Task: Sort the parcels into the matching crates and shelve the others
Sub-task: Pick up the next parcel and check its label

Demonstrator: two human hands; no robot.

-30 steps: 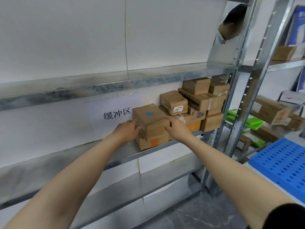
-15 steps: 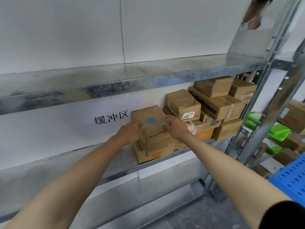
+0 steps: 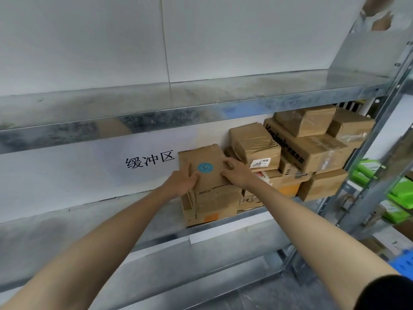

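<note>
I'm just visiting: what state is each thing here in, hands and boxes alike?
Blue-sticker box: closed, on top of the orange-sticker box.
Left hand: grips the blue-sticker box's left edge.
Right hand: grips its right edge.
Orange-sticker box: taped shut, on the middle shelf.
Stacked parcels: closed, piled at that shelf's right end.

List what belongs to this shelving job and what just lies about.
In the job: brown cardboard parcel with round blue sticker, held by left hand and right hand; orange-labelled cardboard box beneath it; grey metal shelf.
Lying about: green packets; white wall sign.
</note>
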